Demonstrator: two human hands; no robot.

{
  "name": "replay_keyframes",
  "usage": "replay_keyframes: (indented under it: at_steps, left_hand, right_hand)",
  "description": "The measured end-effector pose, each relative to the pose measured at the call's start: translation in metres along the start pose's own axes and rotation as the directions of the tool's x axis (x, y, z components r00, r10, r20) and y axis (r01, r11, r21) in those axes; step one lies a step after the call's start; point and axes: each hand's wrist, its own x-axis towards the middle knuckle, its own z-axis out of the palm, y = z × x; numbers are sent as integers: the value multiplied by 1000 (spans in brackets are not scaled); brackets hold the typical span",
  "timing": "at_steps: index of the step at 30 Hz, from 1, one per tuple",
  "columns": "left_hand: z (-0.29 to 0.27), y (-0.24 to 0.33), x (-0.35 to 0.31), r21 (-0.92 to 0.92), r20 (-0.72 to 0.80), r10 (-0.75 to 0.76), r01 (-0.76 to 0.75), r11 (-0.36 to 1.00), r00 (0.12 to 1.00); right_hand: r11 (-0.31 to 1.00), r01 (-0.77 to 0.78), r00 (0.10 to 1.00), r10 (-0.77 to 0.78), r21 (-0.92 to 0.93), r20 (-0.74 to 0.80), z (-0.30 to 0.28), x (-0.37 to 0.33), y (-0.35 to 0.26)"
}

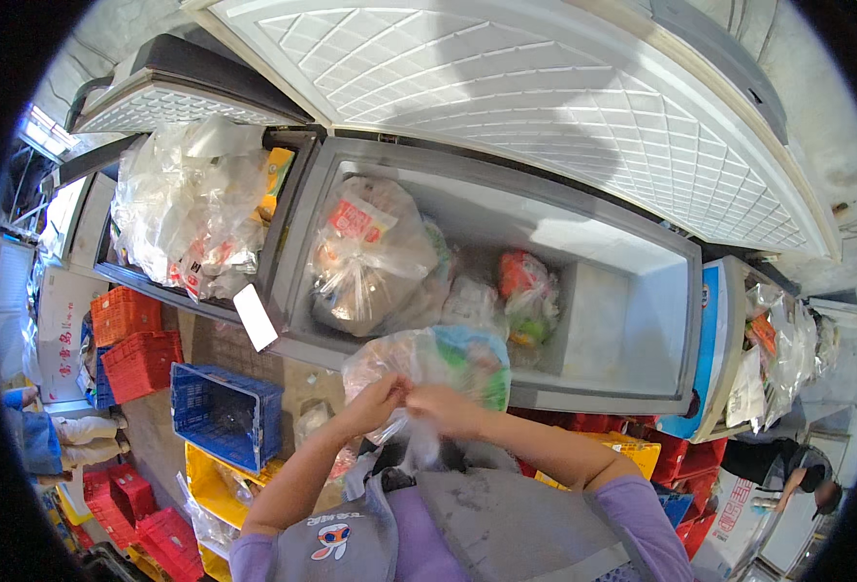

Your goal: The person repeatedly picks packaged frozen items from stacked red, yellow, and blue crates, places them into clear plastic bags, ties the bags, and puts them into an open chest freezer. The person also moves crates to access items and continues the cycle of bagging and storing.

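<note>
My left hand point(375, 405) and my right hand point(446, 407) meet close together in front of my chest. Both are closed on the gathered neck of a see-through plastic bag point(452, 357) with green, blue and pale contents. The bag hangs at the near rim of an open chest freezer point(598, 396). Inside the freezer, a large tied plastic bag point(370, 257) with a red label fills the left part. Right of it lies a smaller bag point(528, 291) with red and green packs. My right fingers are slightly blurred.
The white freezer lid point(545, 92) stands raised behind. Another freezer at left is heaped with plastic bags point(191, 204). A blue crate point(225, 412), red crates point(142, 364) and yellow crates stand on the floor. A person point(60, 432) is at far left, another point(787, 470) at far right.
</note>
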Motion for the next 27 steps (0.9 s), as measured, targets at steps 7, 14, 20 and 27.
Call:
replay_keyframes:
  at_steps: [7, 14, 20, 27]
  left_hand:
    - [0, -8, 20, -15, 239, 87, -86, 996, 967]
    - [-21, -27, 23, 576, 166, 378, -400, 712, 911]
    - [-16, -9, 10, 546, -98, 340, -235, 804, 935]
    - [-44, -32, -53, 490, -480, 274, -5, 872, 833]
  right_hand:
    - [734, 323, 907, -421, -598, -27, -12, 3, -6]
    - [863, 194, 980, -187, -467, 64, 3, -59, 7]
    - [858, -59, 998, 64, -510, -7, 24, -45, 24]
    - [920, -245, 953, 286, -305, 97, -58, -12, 3]
